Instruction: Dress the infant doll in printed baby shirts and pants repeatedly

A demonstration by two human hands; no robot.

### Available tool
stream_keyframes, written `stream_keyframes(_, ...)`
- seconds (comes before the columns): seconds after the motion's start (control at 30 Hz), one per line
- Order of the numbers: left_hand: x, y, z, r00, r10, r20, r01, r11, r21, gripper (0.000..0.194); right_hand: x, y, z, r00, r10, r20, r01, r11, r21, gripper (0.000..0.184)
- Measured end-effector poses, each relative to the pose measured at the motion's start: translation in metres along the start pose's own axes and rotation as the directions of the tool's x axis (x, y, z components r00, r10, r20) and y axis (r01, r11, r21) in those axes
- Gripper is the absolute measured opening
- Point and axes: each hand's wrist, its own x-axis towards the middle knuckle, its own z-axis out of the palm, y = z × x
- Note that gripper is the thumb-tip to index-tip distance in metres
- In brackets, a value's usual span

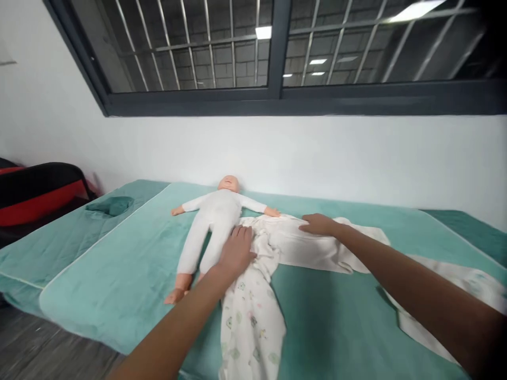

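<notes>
A baby doll [216, 219] in a white suit lies on its back on the teal mat [119, 274], head toward the wall. To its right spreads a white cloth [304, 248] with a small printed pattern, partly bunched. My left hand [236, 250] rests flat on the bunched cloth right beside the doll's hip, fingers stretched out. My right hand [319, 224] lies palm down on the cloth farther right, fingers extended along its upper edge. Neither hand grips anything.
The mat covers a bed [24, 253] against a white wall under a barred window [277, 47]. A small teal cloth lump [111, 206] sits at the back left. A black and red object [35, 192] stands at the far left. Grey floor shows below left.
</notes>
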Motion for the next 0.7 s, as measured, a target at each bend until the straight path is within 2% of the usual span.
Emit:
stream_keyframes(0.07, 0.005, 0.005, 0.016, 0.995, -0.069, 0.072, 0.068, 0.998, 0.018, 0.031, -0.031, -0.005, -0.005, 0.996, -0.088, 0.027, 0.088, 0.996, 0.007, 0.016)
stream_keyframes(0.1, 0.008, 0.010, 0.021, 0.992, -0.065, 0.107, 0.062, 0.998, 0.028, 0.024, -0.045, -0.010, -0.009, 0.991, -0.131, 0.037, 0.130, 0.991, 0.016, 0.014)
stream_keyframes(0.17, 0.013, 0.026, 0.023, 0.986, 0.006, 0.167, -0.011, 1.000, 0.026, 0.013, -0.071, -0.022, -0.019, 0.978, -0.205, 0.036, 0.203, 0.978, 0.047, 0.011)
stream_keyframes(0.2, 0.015, 0.040, 0.022, 0.980, 0.070, 0.185, -0.074, 0.997, 0.012, 0.014, -0.084, -0.029, -0.026, 0.972, -0.235, 0.020, 0.234, 0.970, 0.068, 0.012)
stream_keyframes(0.27, 0.017, 0.074, 0.015, 0.961, 0.224, 0.160, -0.223, 0.974, -0.026, 0.024, -0.111, -0.044, -0.042, 0.958, -0.284, -0.038, 0.286, 0.952, 0.111, 0.015)
stream_keyframes(0.33, 0.018, 0.111, 0.006, 0.933, 0.354, 0.067, -0.350, 0.934, -0.071, 0.025, -0.139, -0.062, -0.061, 0.939, -0.331, -0.098, 0.345, 0.916, 0.207, 0.019)
stream_keyframes(0.4, 0.021, 0.142, -0.003, 0.920, 0.390, 0.029, -0.382, 0.911, -0.155, 0.015, -0.167, -0.079, -0.081, 0.912, -0.388, -0.132, 0.408, 0.826, 0.389, 0.022)
stream_keyframes(0.47, 0.024, 0.163, -0.014, 0.940, 0.330, 0.090, -0.299, 0.920, -0.254, 0.007, -0.194, -0.089, -0.096, 0.897, -0.419, -0.138, 0.421, 0.718, 0.554, 0.027)
stream_keyframes(0.53, 0.023, 0.174, -0.024, 0.968, 0.234, 0.085, -0.198, 0.930, -0.309, 0.005, -0.217, -0.089, -0.103, 0.917, -0.376, -0.134, 0.372, 0.685, 0.626, 0.034)
stream_keyframes(0.6, 0.017, 0.182, -0.032, 0.991, 0.108, -0.076, -0.128, 0.925, -0.359, 0.010, -0.234, -0.082, -0.096, 0.952, -0.272, -0.140, 0.298, 0.719, 0.628, 0.044)
stream_keyframes(0.63, 0.010, 0.187, -0.034, 0.983, 0.035, -0.178, -0.105, 0.910, -0.401, 0.015, -0.240, -0.077, -0.087, 0.963, -0.228, -0.142, 0.266, 0.734, 0.625, 0.051)
stream_keyframes(0.7, -0.008, 0.197, -0.035, 0.937, -0.107, -0.332, -0.078, 0.862, -0.500, 0.022, -0.250, -0.070, -0.058, 0.970, -0.198, -0.138, 0.240, 0.739, 0.630, 0.067)
